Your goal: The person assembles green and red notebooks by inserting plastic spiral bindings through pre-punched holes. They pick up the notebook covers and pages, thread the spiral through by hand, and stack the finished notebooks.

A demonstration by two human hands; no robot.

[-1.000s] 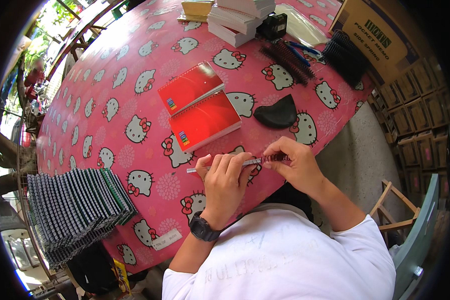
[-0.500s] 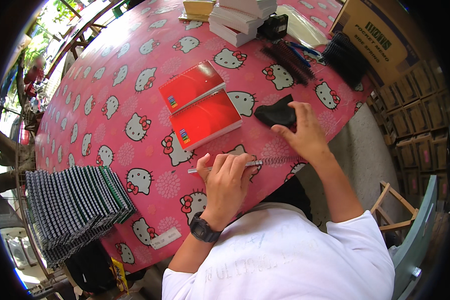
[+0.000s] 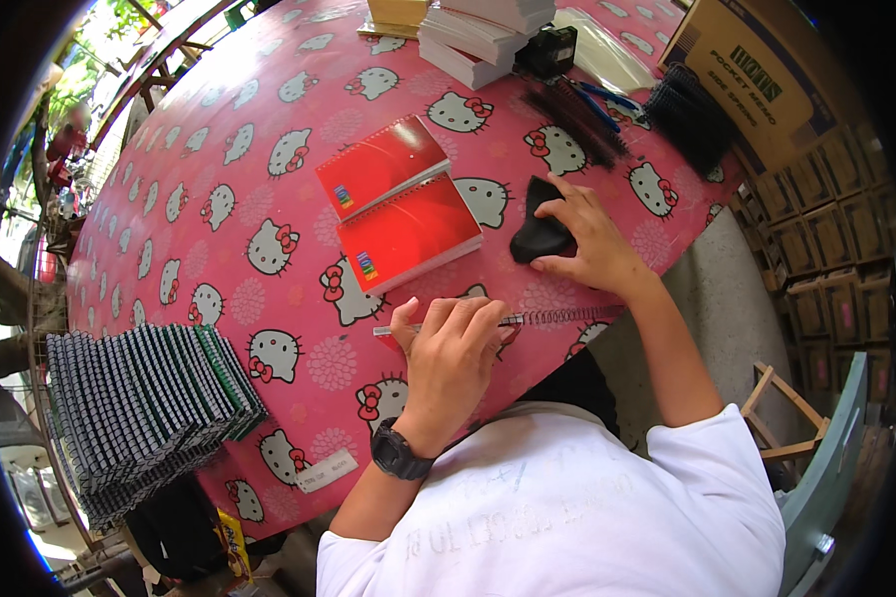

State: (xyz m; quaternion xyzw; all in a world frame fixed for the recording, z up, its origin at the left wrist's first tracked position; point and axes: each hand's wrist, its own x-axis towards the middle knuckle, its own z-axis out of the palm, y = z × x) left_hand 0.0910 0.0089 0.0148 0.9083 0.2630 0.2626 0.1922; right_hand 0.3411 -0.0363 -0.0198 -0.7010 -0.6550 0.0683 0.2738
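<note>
My left hand [image 3: 448, 358] is closed over a small notepad [image 3: 382, 331] standing on edge near the table's front, its fingers hiding most of it. Out of the pad's right end runs a thin spiral wire [image 3: 567, 316], lying along the tabletop. Beyond and to the right, my right hand [image 3: 599, 244] has its thumb and fingers curled on a limp black pouch-like piece [image 3: 538, 231]; its exact kind does not show. Two red spiral notepads [image 3: 410, 237] lie one behind the other, left of the black piece.
Stacked spiral-bound pads [image 3: 149, 398] rise at the left edge. White paper stacks [image 3: 468, 50], a black tape dispenser [image 3: 548, 50], dark wire coils [image 3: 572, 119], blue-handled pliers [image 3: 607, 98] and a cardboard box [image 3: 747, 80] stand at the far right. A green chair [image 3: 831, 468] is beside me.
My right hand has shifted slightly left and closed further onto the black piece, which has turned more upright. The left hand stays on the notepad.
</note>
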